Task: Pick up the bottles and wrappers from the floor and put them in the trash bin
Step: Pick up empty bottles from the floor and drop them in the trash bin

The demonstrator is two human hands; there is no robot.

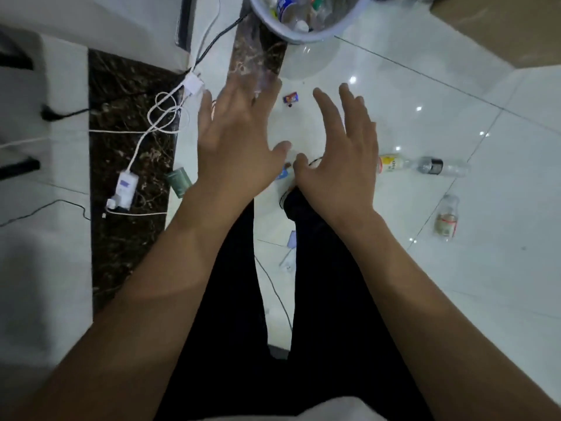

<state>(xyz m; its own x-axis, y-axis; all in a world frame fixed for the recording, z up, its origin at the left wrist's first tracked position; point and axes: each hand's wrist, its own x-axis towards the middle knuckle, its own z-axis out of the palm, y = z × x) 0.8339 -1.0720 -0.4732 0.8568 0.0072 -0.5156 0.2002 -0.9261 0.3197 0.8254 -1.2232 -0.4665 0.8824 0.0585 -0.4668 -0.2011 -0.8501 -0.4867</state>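
My left hand [235,132] and my right hand [340,153] are stretched out side by side above the white floor, fingers spread, holding nothing. The pale trash bin [331,30] stands at the top, with several bottles inside. A small red and blue wrapper [290,97] lies on the floor between my hands and the bin. To the right lie a yellow-labelled bottle [393,164], a clear bottle with a dark label [440,167] and another clear bottle [446,220]. A green wrapper [179,180] lies left of my left wrist. A blue scrap [282,173] peeks out under my thumbs.
White cables, a plug adapter [194,83] and a white charger [126,189] lie on the dark marble strip [121,132] at left. A cardboard box [510,28] sits at top right. My dark trousers and shoe [291,202] fill the lower middle. Small paper scraps [290,247] lie between my legs.
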